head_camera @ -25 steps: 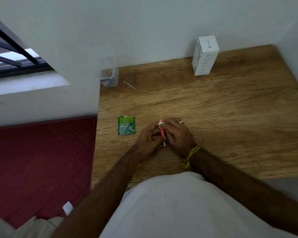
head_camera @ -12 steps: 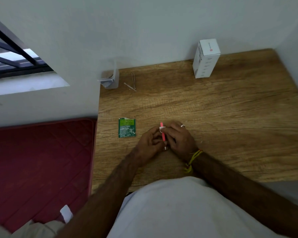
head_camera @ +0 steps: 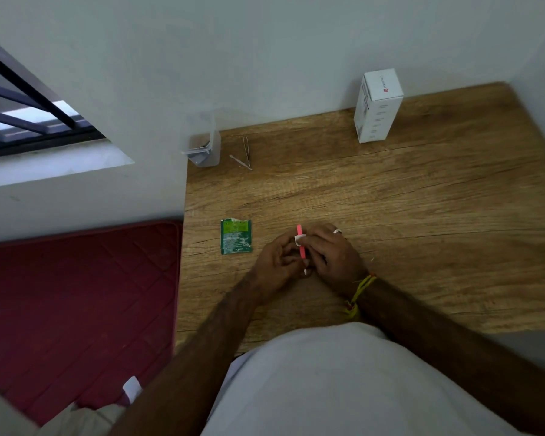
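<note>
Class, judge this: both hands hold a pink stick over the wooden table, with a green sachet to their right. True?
No: the head view shows the green sachet to their left. The left hand and right hand do hold the pink stick over the wooden table.

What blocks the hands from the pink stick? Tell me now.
Nothing visible does. The right hand pinches the pink stick, and the left hand meets it from the other side. The green sachet lies apart, to the left.
</note>
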`<state>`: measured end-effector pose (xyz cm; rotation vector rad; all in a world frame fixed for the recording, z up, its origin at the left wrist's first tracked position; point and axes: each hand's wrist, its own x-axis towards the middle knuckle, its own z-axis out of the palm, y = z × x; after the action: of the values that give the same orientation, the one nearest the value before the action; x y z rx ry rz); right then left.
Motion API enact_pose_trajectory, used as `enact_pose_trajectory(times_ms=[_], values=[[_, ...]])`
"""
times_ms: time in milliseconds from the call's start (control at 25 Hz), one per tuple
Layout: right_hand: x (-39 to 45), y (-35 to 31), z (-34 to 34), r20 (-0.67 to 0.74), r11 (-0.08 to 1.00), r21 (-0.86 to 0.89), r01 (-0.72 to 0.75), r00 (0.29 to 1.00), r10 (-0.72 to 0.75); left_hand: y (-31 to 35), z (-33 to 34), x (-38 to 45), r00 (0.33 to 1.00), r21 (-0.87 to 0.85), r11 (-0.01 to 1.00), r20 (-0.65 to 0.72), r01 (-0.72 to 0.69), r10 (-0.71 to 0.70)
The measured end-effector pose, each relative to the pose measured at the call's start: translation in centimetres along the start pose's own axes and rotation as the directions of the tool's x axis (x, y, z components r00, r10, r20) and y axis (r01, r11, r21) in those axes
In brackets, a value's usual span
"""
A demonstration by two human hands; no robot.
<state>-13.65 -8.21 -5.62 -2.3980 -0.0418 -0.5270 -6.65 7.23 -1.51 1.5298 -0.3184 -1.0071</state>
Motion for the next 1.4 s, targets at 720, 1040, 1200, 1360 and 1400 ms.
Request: enact_pose_trajectory(times_ms=[720,1040,1200,1360,1400], values=[[-0.8,0.1,-0.8,0.038,0.994,-0.035,0.106,0.994,-0.105,-0.4,-0.1,0.2,0.999,0.008,1.000,-0.027,0.027,-0.026],[-0.9,-0.2,-1.2,0.044,0.996,-0.046,0.082,0.996,-0.080,-0.2,-0.1,0.1,1.000,0.017,1.000,-0.029,0.012,-0.011],[-1.0,-0.5,-1.2,0.044,0.992,-0.061,0.115,0.993,-0.112,0.0,-0.1,0.2,0.999,0.019,1.000,-0.022,0.024,-0.024],[-1.1,-0.5,-1.4,0.032,0.992,-0.062,0.112,0.993,-0.110,0.1,-0.3,0.1,0.999,0.013,1.000,-0.017,0.027,-0.027],[-1.2,-0.4,-1.4,0.039,0.991,-0.061,0.122,0.992,-0.120,0.1,-0.3,0.1,0.999,0.000,0.999,-0.005,0.036,-0.036]])
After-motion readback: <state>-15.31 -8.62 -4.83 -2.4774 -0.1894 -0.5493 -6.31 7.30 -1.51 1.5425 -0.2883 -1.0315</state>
